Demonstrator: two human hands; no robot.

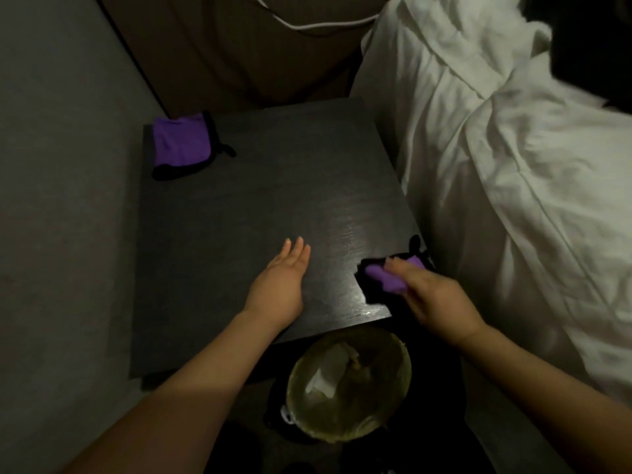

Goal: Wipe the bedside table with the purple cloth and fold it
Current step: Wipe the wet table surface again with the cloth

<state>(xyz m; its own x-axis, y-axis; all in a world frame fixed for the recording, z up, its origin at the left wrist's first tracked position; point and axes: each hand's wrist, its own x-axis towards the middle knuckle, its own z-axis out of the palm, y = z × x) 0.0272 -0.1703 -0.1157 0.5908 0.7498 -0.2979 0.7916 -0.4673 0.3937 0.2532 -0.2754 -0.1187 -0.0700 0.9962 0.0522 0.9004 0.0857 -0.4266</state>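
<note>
Tissue [321, 381] lies inside round bin [349, 429] below bedside table [260, 200].

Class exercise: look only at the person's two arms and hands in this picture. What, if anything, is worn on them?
Nothing worn shows. Both forearms are bare as far as the frame reaches, with no sleeve edge in view. The left hand and right hand carry no gloves. No watch, bracelet or ring can be made out, though the dim, slightly blurred picture could hide something small.
</note>
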